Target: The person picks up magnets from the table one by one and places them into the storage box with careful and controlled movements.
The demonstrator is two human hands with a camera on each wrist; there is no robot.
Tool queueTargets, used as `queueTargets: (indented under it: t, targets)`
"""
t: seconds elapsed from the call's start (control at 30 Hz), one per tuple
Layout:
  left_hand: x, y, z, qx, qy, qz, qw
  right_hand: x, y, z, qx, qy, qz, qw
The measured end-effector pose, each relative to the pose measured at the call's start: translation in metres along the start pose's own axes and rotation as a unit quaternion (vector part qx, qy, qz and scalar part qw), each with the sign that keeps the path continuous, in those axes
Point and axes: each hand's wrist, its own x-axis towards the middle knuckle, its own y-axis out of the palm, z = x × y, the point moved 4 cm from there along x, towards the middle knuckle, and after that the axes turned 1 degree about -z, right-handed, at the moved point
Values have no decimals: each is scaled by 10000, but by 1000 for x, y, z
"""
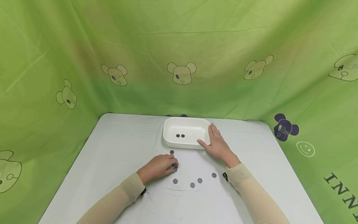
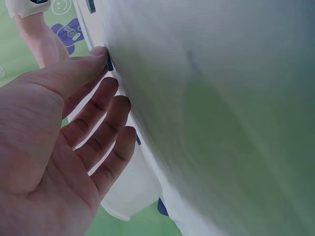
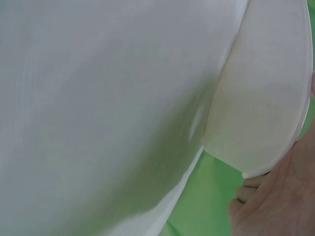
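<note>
My left hand [image 1: 159,167] is low over the white table, its thumb and fingertips bent about a small dark grey disc [image 1: 175,170]. The left wrist view shows this disc [image 2: 110,64] on edge at the thumb tip, apparently pinched; the index fingertip is partly hidden. A white rectangular tray [image 1: 185,145] stands farther back, with two dark discs [image 1: 183,136] lying inside. My right hand [image 1: 219,146] rests against its right end, fingers straight along the wall and thumb by the front rim. The right wrist view has the tray's outer wall [image 3: 256,88] beside the fingers.
Several loose grey discs lie on the table: one disc [image 1: 172,152] before the tray, others nearer, such as the disc [image 1: 192,185] at front and the disc [image 1: 213,175] by the right sleeve. A green printed curtain [image 1: 181,99] hangs behind the white tablecloth [image 1: 126,133].
</note>
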Motion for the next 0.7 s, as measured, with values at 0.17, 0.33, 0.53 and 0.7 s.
queueTargets:
  t: [0.17,0.33,0.53,0.7]
  targets:
    - [0,1,1,4,-34,7,10000,0,0,1,2,-4,-20,10000]
    - [0,1,0,-9,-71,-7,10000,-1,-1,1,45,15,-6,10000]
    - [0,1,0,-98,-116,-18,9999,-1,0,0,36,4,-4,10000]
    - [0,0,0,-231,-90,-38,9997,-1,0,-1,31,-27,-16,10000]
